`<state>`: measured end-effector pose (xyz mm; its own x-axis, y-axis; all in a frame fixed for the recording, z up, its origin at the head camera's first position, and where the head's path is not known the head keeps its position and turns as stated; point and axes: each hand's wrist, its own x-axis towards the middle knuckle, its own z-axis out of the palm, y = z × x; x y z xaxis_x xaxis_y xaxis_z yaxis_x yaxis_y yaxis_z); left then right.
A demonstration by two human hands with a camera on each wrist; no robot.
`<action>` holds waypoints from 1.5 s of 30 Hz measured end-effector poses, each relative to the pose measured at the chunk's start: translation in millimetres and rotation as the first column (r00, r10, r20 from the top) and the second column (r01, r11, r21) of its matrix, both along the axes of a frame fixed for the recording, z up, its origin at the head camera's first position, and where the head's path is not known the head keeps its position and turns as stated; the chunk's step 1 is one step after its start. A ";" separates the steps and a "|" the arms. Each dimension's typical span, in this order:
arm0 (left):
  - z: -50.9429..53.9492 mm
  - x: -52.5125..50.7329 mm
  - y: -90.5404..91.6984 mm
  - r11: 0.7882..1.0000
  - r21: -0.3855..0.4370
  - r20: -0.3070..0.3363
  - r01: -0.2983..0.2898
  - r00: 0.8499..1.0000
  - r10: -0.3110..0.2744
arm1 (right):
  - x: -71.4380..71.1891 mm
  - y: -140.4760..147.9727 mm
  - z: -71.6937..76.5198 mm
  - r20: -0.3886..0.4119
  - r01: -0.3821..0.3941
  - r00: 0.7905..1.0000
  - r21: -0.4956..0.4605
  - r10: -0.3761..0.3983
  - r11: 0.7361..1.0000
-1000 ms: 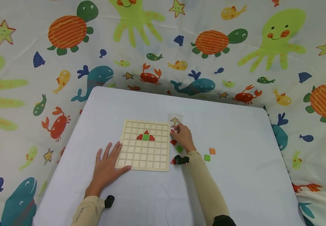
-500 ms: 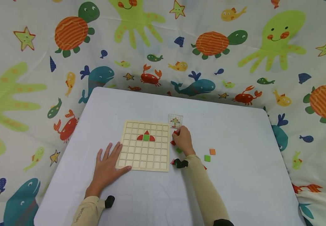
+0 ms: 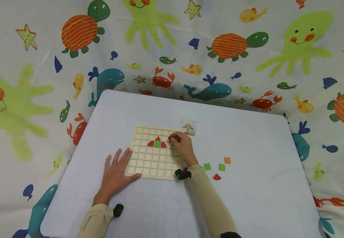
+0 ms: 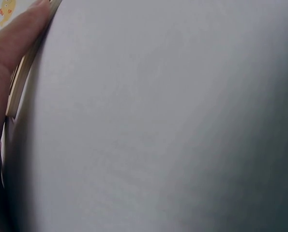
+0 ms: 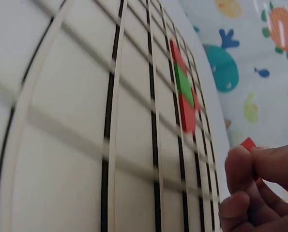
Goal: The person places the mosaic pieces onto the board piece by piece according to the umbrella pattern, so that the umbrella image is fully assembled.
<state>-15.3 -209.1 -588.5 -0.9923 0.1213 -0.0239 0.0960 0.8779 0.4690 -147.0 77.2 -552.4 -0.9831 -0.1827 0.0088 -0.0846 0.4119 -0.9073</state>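
Observation:
My right hand [image 3: 184, 147] pinches a small red tile [image 3: 170, 139] between thumb and fingertips, above the right part of the wooden grid board [image 3: 148, 165]. In the right wrist view the red tile [image 5: 249, 143] pokes out from the pinch; its full shape is hidden. On the board a green square [image 3: 157, 144] has a red triangle [image 3: 158, 138] above it and a curved red piece [image 3: 150, 143] on its left, another [image 3: 163, 144] on its right. With fingers spread, my left hand [image 3: 116, 173] rests at the board's left edge, its thumb [image 4: 22, 34] along the near corner.
A small pattern card [image 3: 188, 127] lies by the board's far right corner. To the right are green squares [image 3: 207, 166], an orange square [image 3: 227, 160] and a red quarter-round tile [image 3: 217, 177]. Another red piece [image 3: 185, 169] shows beside the right wrist camera [image 3: 183, 174].
My right hand has gone left from the loose tiles beside the board to above its grid, bringing a red tile. More loose tiles show beside the forearm. The left hand has stayed put.

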 end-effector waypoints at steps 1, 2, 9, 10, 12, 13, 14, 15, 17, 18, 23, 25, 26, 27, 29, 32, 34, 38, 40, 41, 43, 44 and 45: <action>0.0 -0.1 0.6 1.000 -0.002 0.007 0.000 1.000 0.000 | 1.0 -5.1 1.0 0.006 -0.030 1.000 -0.016 0.030 0.999; 0.0 -0.2 0.9 1.000 -0.006 0.014 0.000 1.000 0.000 | 2.0 -10.0 2.1 0.016 -0.057 0.998 -0.033 0.057 0.998; 0.3 -0.2 0.9 1.000 -0.007 0.028 0.017 0.999 -0.017 | 7.6 -42.2 4.5 0.060 -0.186 0.980 -0.059 0.189 0.981; 0.3 -0.2 0.7 1.000 -0.007 0.026 0.019 0.999 -0.019 | 8.4 -46.5 4.7 0.054 -0.203 0.977 -0.053 0.206 0.978; -0.4 -0.4 0.6 1.000 -0.008 0.023 0.022 1.000 -0.022 | 9.8 -55.1 4.1 0.055 -0.231 0.971 -0.042 0.233 0.972; -0.7 -0.5 0.6 1.000 -0.009 0.020 0.023 1.000 -0.023 | 10.3 -59.1 3.8 0.048 -0.248 0.967 -0.033 0.250 0.968; -0.9 -0.5 0.7 1.000 -0.011 0.018 0.024 1.000 -0.024 | 10.9 -62.7 3.4 0.037 -0.266 0.963 -0.019 0.266 0.964; -1.0 -0.5 1.0 1.000 -0.010 0.015 0.025 1.000 -0.025 | 11.4 -65.9 2.8 0.023 -0.282 0.959 0.000 0.282 0.959; -1.6 -0.7 1.5 1.000 -0.011 0.009 0.026 1.000 -0.026 | 11.7 -71.4 1.3 -0.006 -0.305 0.952 0.056 0.306 0.951; -1.7 -0.8 1.6 1.000 -0.010 0.006 0.026 1.000 -0.026 | 11.8 -73.3 0.9 -0.023 -0.318 0.947 0.089 0.321 0.944; -2.3 -1.8 2.3 1.000 -0.003 -0.013 0.024 1.000 -0.024 | 11.2 -80.4 -2.4 -0.060 -0.340 0.930 0.230 0.362 0.912; -2.6 -2.3 2.1 1.000 -0.004 -0.020 0.025 0.999 -0.025 | 11.2 -82.1 -4.1 -0.056 -0.343 0.929 0.249 0.367 0.906; -3.0 -2.6 1.8 1.000 -0.006 -0.022 0.026 0.999 -0.026 | 11.4 -82.7 -4.8 -0.056 -0.340 0.929 0.260 0.366 0.903; -3.4 -2.6 1.6 1.000 -0.008 -0.025 0.027 0.999 -0.027 | 11.7 -83.4 -5.0 -0.058 -0.338 0.929 0.268 0.365 0.902; -4.0 -3.0 1.2 0.999 -0.012 -0.026 0.029 0.999 -0.030 | 12.6 -84.6 -5.7 -0.078 -0.335 0.925 0.296 0.372 0.895; -4.0 -3.1 1.1 0.999 -0.016 -0.026 0.032 0.999 -0.032 | 14.2 -86.0 -7.1 -0.109 -0.332 0.914 0.354 0.391 0.874; -3.8 -3.2 1.2 0.999 -0.019 -0.025 0.032 0.999 -0.033 | 15.1 -86.7 -7.8 -0.125 -0.330 0.906 0.386 0.403 0.861; -2.6 -2.6 1.5 1.000 -0.017 -0.022 0.025 0.999 -0.025 | 16.2 -87.6 -9.0 -0.132 -0.338 0.897 0.411 0.422 0.847; -1.9 -2.4 1.6 1.000 -0.015 -0.019 0.023 1.000 -0.023 | 16.6 -87.6 -9.8 -0.136 -0.344 0.891 0.420 0.432 0.840; -1.5 -2.3 1.6 1.000 -0.013 -0.017 0.022 1.000 -0.022 | 16.9 -87.4 -10.1 -0.138 -0.346 0.888 0.425 0.438 0.837; -1.2 -2.0 1.3 1.000 -0.015 -0.016 0.023 1.000 -0.023 | 17.8 -86.4 -10.5 -0.137 -0.352 0.886 0.424 0.443 0.834; -1.1 -1.9 1.0 1.000 -0.014 -0.016 0.023 1.000 -0.023 | 18.1 -85.5 -10.8 -0.141 -0.352 0.886 0.418 0.443 0.837; -0.7 -1.7 0.9 1.000 -0.011 -0.014 0.023 1.000 -0.023 | 18.7 -84.4 -10.6 -0.139 -0.355 0.887 0.402 0.440 0.844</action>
